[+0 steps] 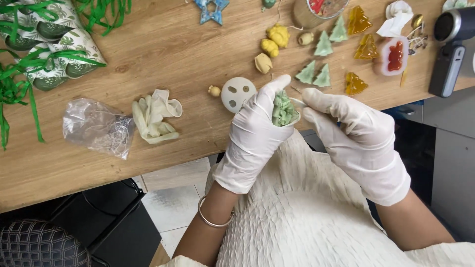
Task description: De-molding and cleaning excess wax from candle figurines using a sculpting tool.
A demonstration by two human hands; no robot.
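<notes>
Our left hand (257, 129), in a white rubber glove, is wrapped around a small white silicone mould filled with a pale green tree-shaped casting (283, 110), held just off the near edge of the wooden table (163, 54). Our right hand (354, 133), gloved the same way, pinches the right rim of that mould between thumb and forefinger; both hands are closed on it.

Just left of the left hand's fingertips lies one round white disc with three holes (238, 94), with a single small yellowish bead (214, 91) beside it. Farther left lie one crumpled pair of cream rubber gloves (155, 115) and one clear crinkled plastic bag (97, 127).

Beyond the hands we count four pale green tree figures (323, 46) standing in a loose group, and three amber translucent tree figures (366, 48) to their right. Left of the green trees are four yellow and cream lumpy figures (278, 35). One white mould holding a red casting (394, 56) lies right of the amber trees, and one blue star ornament (211, 10) sits at the far edge.

At the far left corner are patterned leaf-print pouches (59, 49) tied with green ribbon (20, 91); we cannot count them surely. A dark handheld device (451, 49) lies at the far right.
</notes>
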